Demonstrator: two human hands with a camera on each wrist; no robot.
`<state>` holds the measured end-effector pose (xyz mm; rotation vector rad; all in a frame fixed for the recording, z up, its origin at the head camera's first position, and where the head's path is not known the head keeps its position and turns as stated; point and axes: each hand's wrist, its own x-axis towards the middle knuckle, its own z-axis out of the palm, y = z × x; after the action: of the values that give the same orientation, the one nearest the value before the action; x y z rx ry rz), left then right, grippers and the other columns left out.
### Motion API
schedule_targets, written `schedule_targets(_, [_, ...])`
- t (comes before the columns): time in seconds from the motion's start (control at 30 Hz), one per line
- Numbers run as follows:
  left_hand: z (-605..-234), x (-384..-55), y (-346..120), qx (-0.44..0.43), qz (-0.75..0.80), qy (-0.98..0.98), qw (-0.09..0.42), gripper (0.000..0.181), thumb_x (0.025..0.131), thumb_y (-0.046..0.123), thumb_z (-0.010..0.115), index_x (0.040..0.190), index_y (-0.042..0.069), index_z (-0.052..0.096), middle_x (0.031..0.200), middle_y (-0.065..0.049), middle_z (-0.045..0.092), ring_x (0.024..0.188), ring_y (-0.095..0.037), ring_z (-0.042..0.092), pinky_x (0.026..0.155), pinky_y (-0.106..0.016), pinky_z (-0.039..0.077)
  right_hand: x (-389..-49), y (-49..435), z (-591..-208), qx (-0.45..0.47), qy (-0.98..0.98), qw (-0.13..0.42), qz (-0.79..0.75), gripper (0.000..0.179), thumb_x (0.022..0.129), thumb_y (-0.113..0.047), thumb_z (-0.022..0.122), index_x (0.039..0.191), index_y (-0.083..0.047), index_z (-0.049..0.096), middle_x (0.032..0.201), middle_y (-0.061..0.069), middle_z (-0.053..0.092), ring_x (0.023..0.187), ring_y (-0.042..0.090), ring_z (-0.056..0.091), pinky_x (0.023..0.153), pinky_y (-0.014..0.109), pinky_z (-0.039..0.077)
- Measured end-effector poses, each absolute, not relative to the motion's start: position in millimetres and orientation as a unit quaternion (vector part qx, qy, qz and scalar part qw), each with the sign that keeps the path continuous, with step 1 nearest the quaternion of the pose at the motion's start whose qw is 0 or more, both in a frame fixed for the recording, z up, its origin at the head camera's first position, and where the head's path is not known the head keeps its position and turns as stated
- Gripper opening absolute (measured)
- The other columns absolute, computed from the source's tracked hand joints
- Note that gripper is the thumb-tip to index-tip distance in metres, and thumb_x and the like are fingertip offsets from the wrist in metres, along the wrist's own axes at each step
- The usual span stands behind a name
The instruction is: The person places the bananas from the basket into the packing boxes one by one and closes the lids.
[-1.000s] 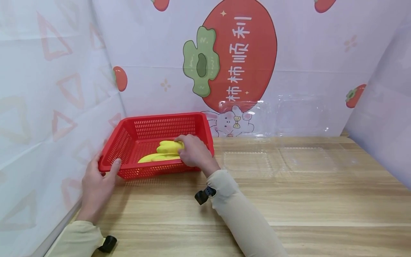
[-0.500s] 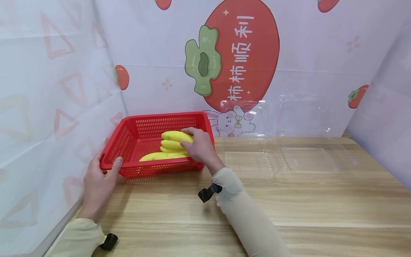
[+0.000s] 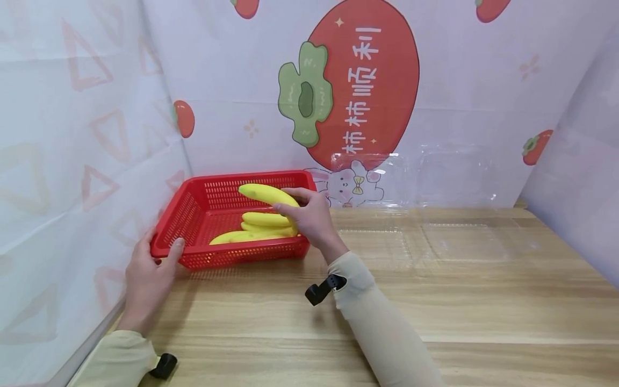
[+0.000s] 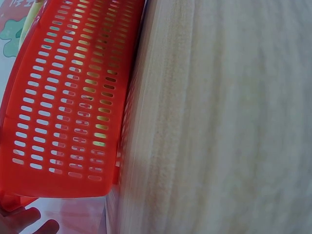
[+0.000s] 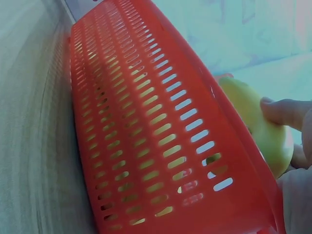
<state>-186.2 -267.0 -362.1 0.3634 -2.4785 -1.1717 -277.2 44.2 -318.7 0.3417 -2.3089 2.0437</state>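
Observation:
A red slotted plastic basket (image 3: 246, 251) stands at the back left of the table. My left hand (image 3: 151, 279) grips its front left corner, thumb over the rim. Between the thumb and fingers of my right hand (image 3: 314, 217) is a yellow banana (image 3: 266, 193), raised above the basket floor at the right end, its tip pointing left. Beneath it, more bananas (image 3: 256, 235) lie along the basket's front wall. In the right wrist view, the thumb presses on the held banana (image 5: 258, 122) just past the rim. Through the slots of the basket (image 4: 68, 97), yellow shows in the left wrist view.
Two clear plastic clamshell boxes, one nearer (image 3: 372, 242) and one farther right (image 3: 459, 239), stand with lids raised against the printed back cloth (image 3: 222, 145). A white cloth wall (image 3: 72, 215) rises close beside the left arm. Wooden tabletop (image 3: 435, 322) spreads out in front.
My right hand has lifted the banana up off the others and drawn slightly right, tilting its tip upward. The left hand keeps its grip on the basket corner.

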Motion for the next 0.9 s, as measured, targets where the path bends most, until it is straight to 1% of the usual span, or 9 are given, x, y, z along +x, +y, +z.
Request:
schedule_targets(0.07, [-362.2, -185.7, -266.9, 0.127, -0.413, -0.881, 0.189, 0.084, 0.106, 0.052, 0.055, 0.171, 0.012, 0.021, 0.164, -0.025, 0.043, 0.138, -0.041, 0.049, 0.111, -0.061, 0.048, -277.0, 45.6, -320.5, 0.115, -0.731, 0.019, 0.672, 0.049, 0.094, -0.026, 0.082, 0.140, -0.017, 0.070, 0.131, 0.003, 0.069, 0.118, 0.025, 0.064, 0.100, 0.036, 0.063])
schedule_targets(0.17, [-362.5, -184.4, -266.6, 0.124, -0.420, -0.878, 0.194, 0.083, 0.106, 0.050, 0.057, 0.170, 0.011, 0.022, 0.164, -0.026, 0.043, 0.141, -0.042, 0.048, 0.116, -0.063, 0.043, -276.6, 46.7, -322.6, 0.125, -0.722, 0.025, 0.680, 0.050, 0.094, -0.025, 0.082, 0.142, -0.016, 0.069, 0.133, 0.003, 0.069, 0.118, 0.025, 0.064, 0.100, 0.036, 0.062])
schedule_targets(0.47, [-362.0, -184.3, -265.2, 0.121, -0.421, -0.879, 0.190, 0.084, 0.106, 0.051, 0.056, 0.171, 0.012, 0.021, 0.163, -0.025, 0.044, 0.140, -0.041, 0.049, 0.114, -0.061, 0.045, -274.2, 48.3, -324.8, 0.135, -0.716, 0.043, 0.683, 0.044, 0.095, -0.026, 0.081, 0.137, -0.022, 0.072, 0.132, 0.002, 0.070, 0.117, 0.023, 0.064, 0.098, 0.033, 0.063])
schedule_targets(0.53, [-362.0, -185.2, -264.3, 0.120, -0.418, -0.880, 0.192, 0.083, 0.105, 0.052, 0.056, 0.171, 0.013, 0.022, 0.162, -0.024, 0.045, 0.138, -0.040, 0.050, 0.110, -0.054, 0.049, -274.0, 49.3, -325.3, 0.135, -0.716, 0.046, 0.684, 0.043, 0.094, -0.027, 0.082, 0.136, -0.023, 0.073, 0.131, 0.002, 0.071, 0.116, 0.023, 0.064, 0.097, 0.033, 0.063])
schedule_targets(0.6, [-362.1, -186.5, -264.0, 0.122, -0.410, -0.883, 0.192, 0.083, 0.105, 0.053, 0.056, 0.170, 0.014, 0.023, 0.162, -0.022, 0.046, 0.135, -0.038, 0.051, 0.101, -0.043, 0.052, -273.8, 50.4, -325.9, 0.136, -0.715, 0.050, 0.684, 0.043, 0.094, -0.027, 0.082, 0.136, -0.023, 0.073, 0.130, 0.001, 0.071, 0.115, 0.023, 0.064, 0.097, 0.033, 0.063])
schedule_targets(0.7, [-363.0, -188.0, -264.3, 0.122, -0.406, -0.885, 0.194, 0.083, 0.105, 0.053, 0.056, 0.170, 0.014, 0.023, 0.161, -0.022, 0.047, 0.133, -0.037, 0.052, 0.096, -0.040, 0.051, -273.8, 50.9, -326.6, 0.138, -0.716, 0.057, 0.682, 0.043, 0.094, -0.026, 0.082, 0.135, -0.023, 0.074, 0.129, 0.001, 0.071, 0.114, 0.024, 0.065, 0.096, 0.033, 0.063])
schedule_targets(0.77, [-363.9, -187.6, -265.0, 0.122, -0.410, -0.882, 0.197, 0.083, 0.105, 0.052, 0.056, 0.170, 0.013, 0.023, 0.162, -0.023, 0.046, 0.137, -0.039, 0.051, 0.104, -0.047, 0.053, -273.3, 50.4, -327.1, 0.139, -0.721, 0.062, 0.676, 0.043, 0.094, -0.027, 0.082, 0.136, -0.023, 0.074, 0.130, 0.001, 0.071, 0.114, 0.023, 0.064, 0.096, 0.033, 0.063])
schedule_targets(0.83, [-364.7, -186.7, -265.7, 0.122, -0.417, -0.878, 0.201, 0.082, 0.105, 0.050, 0.057, 0.170, 0.013, 0.023, 0.162, -0.025, 0.045, 0.139, -0.041, 0.050, 0.111, -0.058, 0.048, -272.6, 49.4, -327.3, 0.139, -0.727, 0.066, 0.669, 0.044, 0.094, -0.027, 0.082, 0.136, -0.023, 0.073, 0.130, 0.000, 0.071, 0.114, 0.023, 0.064, 0.095, 0.032, 0.064])
schedule_targets(0.9, [-365.2, -185.5, -266.5, 0.124, -0.422, -0.875, 0.204, 0.082, 0.105, 0.049, 0.058, 0.170, 0.013, 0.024, 0.163, -0.025, 0.045, 0.141, -0.041, 0.049, 0.116, -0.062, 0.044, -271.4, 48.5, -326.8, 0.144, -0.732, 0.070, 0.662, 0.044, 0.094, -0.026, 0.082, 0.137, -0.023, 0.073, 0.130, 0.001, 0.071, 0.113, 0.023, 0.064, 0.094, 0.031, 0.064])
